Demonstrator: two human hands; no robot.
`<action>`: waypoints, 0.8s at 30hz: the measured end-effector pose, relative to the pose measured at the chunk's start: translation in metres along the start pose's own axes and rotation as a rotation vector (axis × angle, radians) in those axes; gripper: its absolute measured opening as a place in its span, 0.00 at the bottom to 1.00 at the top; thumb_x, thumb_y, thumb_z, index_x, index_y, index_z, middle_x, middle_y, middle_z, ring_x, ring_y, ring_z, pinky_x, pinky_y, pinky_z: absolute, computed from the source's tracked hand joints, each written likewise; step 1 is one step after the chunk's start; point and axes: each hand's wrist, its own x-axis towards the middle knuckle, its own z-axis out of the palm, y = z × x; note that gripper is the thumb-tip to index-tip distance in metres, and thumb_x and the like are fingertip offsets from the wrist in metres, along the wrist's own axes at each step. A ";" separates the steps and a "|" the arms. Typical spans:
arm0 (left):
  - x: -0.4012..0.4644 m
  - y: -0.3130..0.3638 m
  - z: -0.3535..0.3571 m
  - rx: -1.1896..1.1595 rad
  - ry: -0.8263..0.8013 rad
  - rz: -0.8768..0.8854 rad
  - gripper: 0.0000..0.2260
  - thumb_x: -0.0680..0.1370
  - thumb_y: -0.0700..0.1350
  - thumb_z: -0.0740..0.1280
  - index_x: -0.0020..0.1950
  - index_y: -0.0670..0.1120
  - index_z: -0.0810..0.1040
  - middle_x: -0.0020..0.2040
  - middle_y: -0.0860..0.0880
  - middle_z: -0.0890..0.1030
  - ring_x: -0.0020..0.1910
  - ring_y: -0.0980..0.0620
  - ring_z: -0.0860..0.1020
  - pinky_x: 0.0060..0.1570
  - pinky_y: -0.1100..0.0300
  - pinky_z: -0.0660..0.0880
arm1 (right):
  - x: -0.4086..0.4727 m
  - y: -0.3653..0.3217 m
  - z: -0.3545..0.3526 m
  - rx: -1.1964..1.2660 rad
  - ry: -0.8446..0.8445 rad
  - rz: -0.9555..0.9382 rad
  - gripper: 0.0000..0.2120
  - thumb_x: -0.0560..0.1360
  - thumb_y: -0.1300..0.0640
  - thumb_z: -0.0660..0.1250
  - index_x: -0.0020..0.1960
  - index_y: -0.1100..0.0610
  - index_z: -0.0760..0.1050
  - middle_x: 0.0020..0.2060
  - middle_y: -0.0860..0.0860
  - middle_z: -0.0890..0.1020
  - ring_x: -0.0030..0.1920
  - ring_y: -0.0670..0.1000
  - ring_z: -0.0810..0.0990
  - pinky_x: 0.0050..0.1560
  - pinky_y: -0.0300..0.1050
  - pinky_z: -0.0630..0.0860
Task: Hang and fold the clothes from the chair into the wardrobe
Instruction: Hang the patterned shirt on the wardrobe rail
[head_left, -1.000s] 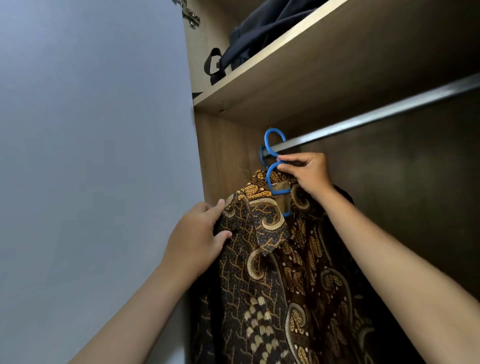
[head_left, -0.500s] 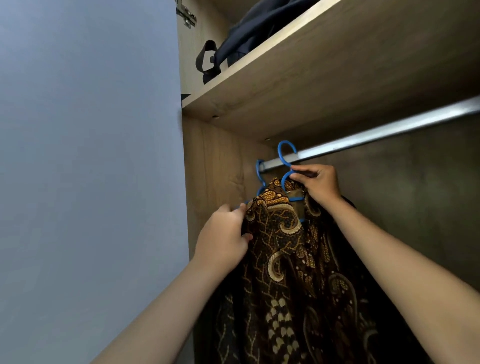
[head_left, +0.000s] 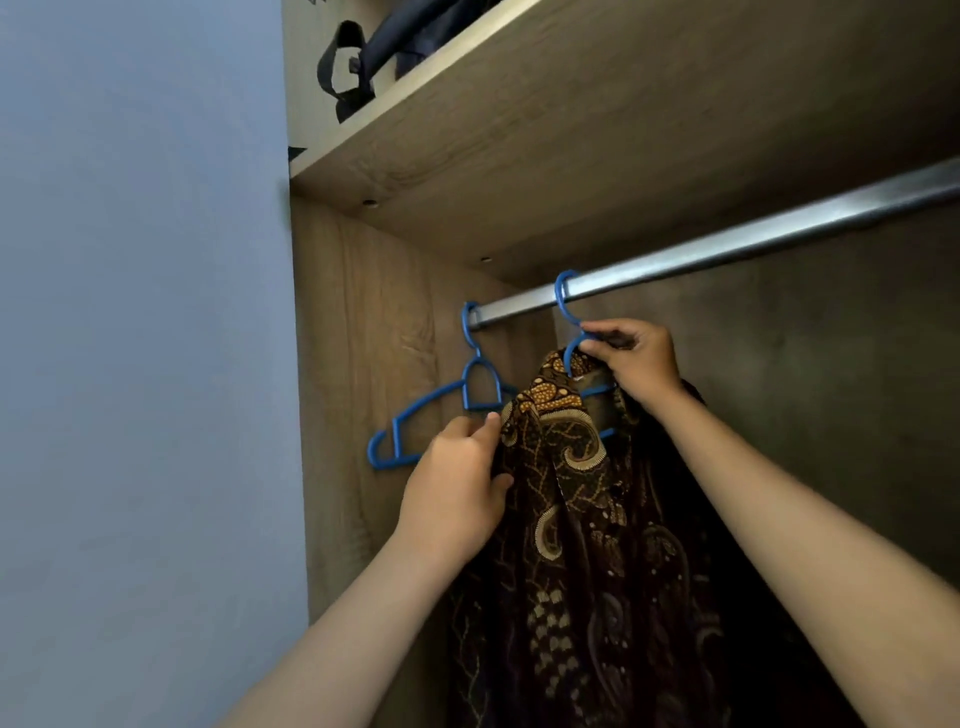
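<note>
Hanger (head_left: 574, 358) hook now seated over rail (head_left: 727, 247), pinched by right hand (head_left: 636, 364); batik shirt (head_left: 597, 519) gripped by left hand (head_left: 457, 493). Hanging nearly completed.

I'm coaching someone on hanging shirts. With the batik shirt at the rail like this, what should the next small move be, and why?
Probably let go of the hanger neck: the blue hanger already hooks over the metal rail, yet the right hand pinches it. The left hand, gripping the batik shirt by its collar, can then straighten it.
</note>
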 end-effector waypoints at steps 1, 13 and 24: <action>-0.002 0.000 0.002 -0.015 0.004 -0.002 0.30 0.75 0.47 0.69 0.74 0.50 0.61 0.61 0.48 0.72 0.59 0.48 0.74 0.54 0.54 0.75 | 0.000 0.000 0.000 -0.004 -0.009 0.008 0.16 0.70 0.69 0.72 0.54 0.56 0.79 0.49 0.58 0.83 0.39 0.34 0.80 0.50 0.32 0.77; -0.012 -0.012 -0.007 -0.168 0.015 0.130 0.22 0.77 0.48 0.64 0.70 0.45 0.69 0.63 0.49 0.77 0.62 0.54 0.74 0.58 0.70 0.64 | -0.039 -0.061 0.058 -0.262 -0.269 -0.306 0.07 0.75 0.57 0.68 0.52 0.55 0.82 0.38 0.48 0.84 0.42 0.45 0.82 0.51 0.42 0.78; -0.001 -0.050 -0.039 0.144 0.076 -0.030 0.24 0.75 0.46 0.68 0.70 0.45 0.69 0.64 0.47 0.74 0.62 0.47 0.72 0.56 0.53 0.74 | -0.033 -0.073 0.071 -0.694 -0.567 -0.038 0.40 0.58 0.49 0.82 0.68 0.48 0.72 0.48 0.47 0.83 0.52 0.48 0.80 0.52 0.44 0.75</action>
